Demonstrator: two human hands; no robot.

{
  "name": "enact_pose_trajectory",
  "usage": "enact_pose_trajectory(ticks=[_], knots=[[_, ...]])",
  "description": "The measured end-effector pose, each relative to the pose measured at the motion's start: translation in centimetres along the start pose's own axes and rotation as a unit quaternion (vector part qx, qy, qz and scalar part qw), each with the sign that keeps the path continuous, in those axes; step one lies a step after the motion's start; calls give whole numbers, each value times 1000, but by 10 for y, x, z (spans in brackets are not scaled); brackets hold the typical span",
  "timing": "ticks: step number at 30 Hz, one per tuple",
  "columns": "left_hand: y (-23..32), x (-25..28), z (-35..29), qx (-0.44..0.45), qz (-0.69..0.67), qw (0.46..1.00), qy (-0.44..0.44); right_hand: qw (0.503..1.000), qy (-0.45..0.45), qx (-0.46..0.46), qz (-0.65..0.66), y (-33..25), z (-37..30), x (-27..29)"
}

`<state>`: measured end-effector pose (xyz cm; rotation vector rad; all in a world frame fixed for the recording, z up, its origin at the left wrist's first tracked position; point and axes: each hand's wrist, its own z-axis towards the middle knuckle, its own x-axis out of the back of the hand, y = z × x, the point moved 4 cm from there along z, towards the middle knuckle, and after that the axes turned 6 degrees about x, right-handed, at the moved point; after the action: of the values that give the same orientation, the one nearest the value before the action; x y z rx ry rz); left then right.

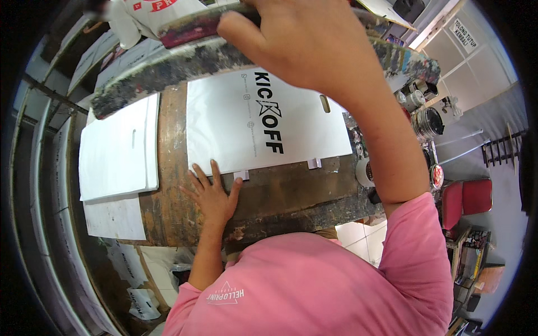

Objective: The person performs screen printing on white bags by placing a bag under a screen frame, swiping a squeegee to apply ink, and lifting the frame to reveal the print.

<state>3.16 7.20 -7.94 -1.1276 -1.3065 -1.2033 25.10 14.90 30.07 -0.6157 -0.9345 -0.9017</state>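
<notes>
A white plastic bag with black print and an oval handle slot lies flat on the stained wooden printing table. My left hand rests with spread fingers at its near left corner, fingertips on or just beside the bag's edge. Small pale tabs sit along that near edge. Above the bag's far side, a paint-smeared screen-printing frame is raised. My right hand is on this frame with the thumb out to the left; its other fingers are mostly hidden at the picture's upper edge.
A stack of blank white bags lies left of the printed one, over a white sheet. Racks stand along the left. Ink tubs crowd the table's right side, near a red chair.
</notes>
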Motion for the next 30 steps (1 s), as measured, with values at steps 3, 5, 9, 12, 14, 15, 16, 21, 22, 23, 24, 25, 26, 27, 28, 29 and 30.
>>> enact_pose_trajectory(ticks=[3,5,9,12,14,15,16,21,22,23,24,25,26,27,28,29,30], knots=[[3,-3,0,1,-21,1000,10,999,41,-7,-29,6,7,-10],[6,4,1,11,-20,999,-27,998,37,-21,-52,2,15,-11],[18,27,11,-33,-103,993,40,990,-95,-79,69,16,28,19],[26,65,36,-105,-271,945,151,994,-51,-62,74,22,30,11],[36,96,59,-87,-336,918,192,993,-38,-79,73,24,32,9],[43,112,71,-84,-370,901,211,991,-43,-107,66,24,33,12],[44,128,74,-90,-354,897,251,984,-76,-152,61,13,41,15],[-1,110,72,31,-454,844,284,992,119,45,22,32,24,-20],[-13,108,68,55,-466,834,291,995,96,26,-14,19,18,-10],[-27,109,65,80,-478,822,298,998,53,-21,-16,16,23,-3],[-43,107,67,105,-553,785,259,997,8,-68,-26,11,27,6],[-64,109,70,107,-520,803,270,989,-58,-139,1,9,42,11],[-87,107,75,110,-486,821,280,988,-55,-142,3,8,43,10],[-114,106,77,114,-451,836,291,989,-52,-141,6,5,46,10],[-142,103,83,101,-409,856,300,997,24,-76,-15,8,31,2],[-171,98,87,102,-404,854,312,997,62,-34,-19,9,25,2],[-196,97,90,119,-380,863,311,995,98,9,-27,10,19,1]])
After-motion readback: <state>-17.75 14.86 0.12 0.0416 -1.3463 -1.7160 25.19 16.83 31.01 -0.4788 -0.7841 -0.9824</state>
